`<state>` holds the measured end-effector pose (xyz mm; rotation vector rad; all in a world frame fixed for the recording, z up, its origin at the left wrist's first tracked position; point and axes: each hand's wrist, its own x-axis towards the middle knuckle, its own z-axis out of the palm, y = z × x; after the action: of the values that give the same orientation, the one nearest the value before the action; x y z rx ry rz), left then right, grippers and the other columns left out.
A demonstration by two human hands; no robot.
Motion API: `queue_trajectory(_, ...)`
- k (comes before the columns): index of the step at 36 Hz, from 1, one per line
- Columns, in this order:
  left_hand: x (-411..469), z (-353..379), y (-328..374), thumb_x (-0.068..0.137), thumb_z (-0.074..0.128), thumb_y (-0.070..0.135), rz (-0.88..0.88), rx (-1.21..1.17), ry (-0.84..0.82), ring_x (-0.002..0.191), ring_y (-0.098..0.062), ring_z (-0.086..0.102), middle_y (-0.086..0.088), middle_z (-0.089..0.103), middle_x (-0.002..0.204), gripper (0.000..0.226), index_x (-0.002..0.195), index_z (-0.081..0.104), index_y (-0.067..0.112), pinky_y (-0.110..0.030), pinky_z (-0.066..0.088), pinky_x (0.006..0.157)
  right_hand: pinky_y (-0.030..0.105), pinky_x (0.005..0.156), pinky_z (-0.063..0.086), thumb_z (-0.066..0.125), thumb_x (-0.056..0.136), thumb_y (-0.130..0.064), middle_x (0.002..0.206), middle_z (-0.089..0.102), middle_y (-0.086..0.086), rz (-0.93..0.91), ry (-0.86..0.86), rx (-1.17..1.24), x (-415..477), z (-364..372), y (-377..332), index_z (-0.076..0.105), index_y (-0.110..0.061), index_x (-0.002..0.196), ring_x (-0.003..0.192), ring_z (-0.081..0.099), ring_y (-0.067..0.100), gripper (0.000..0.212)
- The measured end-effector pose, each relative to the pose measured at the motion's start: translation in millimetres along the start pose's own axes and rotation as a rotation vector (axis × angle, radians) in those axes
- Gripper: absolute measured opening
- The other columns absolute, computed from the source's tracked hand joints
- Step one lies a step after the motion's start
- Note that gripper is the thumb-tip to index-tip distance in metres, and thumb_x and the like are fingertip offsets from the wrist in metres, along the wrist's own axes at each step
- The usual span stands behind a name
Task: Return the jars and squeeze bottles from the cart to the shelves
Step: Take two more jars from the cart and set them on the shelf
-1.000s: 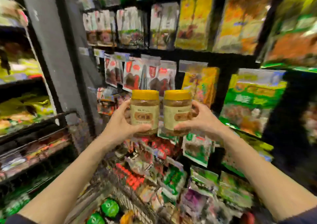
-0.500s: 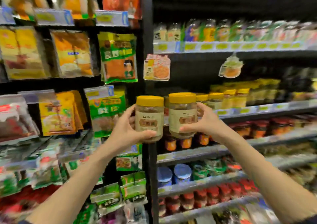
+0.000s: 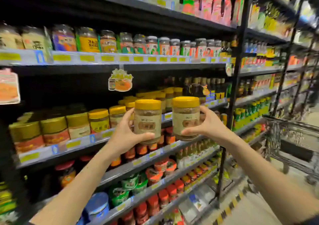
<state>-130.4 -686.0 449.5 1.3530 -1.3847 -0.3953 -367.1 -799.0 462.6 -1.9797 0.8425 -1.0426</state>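
Two jars up in the air right now, one per hand, both held upright in front of the shelving. Our left hand [image 3: 126,135] is wrapped around the left jar [image 3: 148,121], thumb across the lower front of the label and fingers curled round the back. Our right hand [image 3: 206,123] has the right jar [image 3: 186,117] the same way, thumb pressing near the bottom edge, fingers behind it. So both hands are closed snugly on their jars, nothing loose.

Both jars look like twins: clear plastic, brownish stuff inside, beige label, chunky yellow lid. They sit just beside each other with a narrow gap between, not touching as far as we can see.

Right behind them is the middle shelf [image 3: 82,142] with a row of yellow-lidded jars [image 3: 98,121] that look like the same family, running off toward the right. Above that, the upper shelf [image 3: 110,59] carries a line of assorted labelled jars, with a little promo tag [image 3: 120,80] dangling from its edge. Lower shelves have red-capped and green containers, kinda blurry so we can't read anything.

Off at the right edge there's the wire shopping cart [image 3: 296,138], well apart from our hands. Can't make out what's inside it from this angle.
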Motion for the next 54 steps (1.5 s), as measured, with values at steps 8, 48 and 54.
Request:
queue_trajectory(8, 67, 61, -9, 0.050, 0.086, 0.033, 0.007, 0.014, -0.017, 0.110, -0.006, 0.057, 0.013, 0.059, 0.116, 0.108, 0.141, 0.029, 0.026, -0.029, 0.050, 0.092, 0.039, 0.093, 0.053, 0.092, 0.042, -0.040, 0.114, 0.065, -0.004, 0.007, 0.018, -0.012, 53, -51, 44, 0.051, -0.024, 0.120, 0.106, 0.063, 0.013, 0.089)
queue_trajectory(48, 227, 86, -72, 0.054, 0.085, 0.030, -0.173, 0.251, 0.320, 0.106, 0.000, 0.061, 0.011, 0.062, 0.114, 0.098, 0.137, 0.033, 0.032, -0.015, 0.053, 0.082, 0.038, 0.092, 0.054, 0.093, 0.030, -0.047, 0.112, 0.067, -0.006, -0.159, -0.488, 0.059, 365, 45, 188, 0.049, -0.023, 0.120, 0.103, 0.065, 0.009, 0.103)
queue_trajectory(54, 210, 90, -67, 0.057, 0.086, 0.017, -0.210, 0.281, 0.405, 0.101, 0.002, 0.064, 0.009, 0.063, 0.113, 0.098, 0.139, 0.034, 0.024, -0.015, 0.054, 0.078, 0.032, 0.091, 0.053, 0.090, 0.035, -0.046, 0.106, 0.067, -0.010, -0.206, -0.555, 0.009, 367, 67, 189, 0.048, -0.023, 0.119, 0.098, 0.064, 0.008, 0.096)
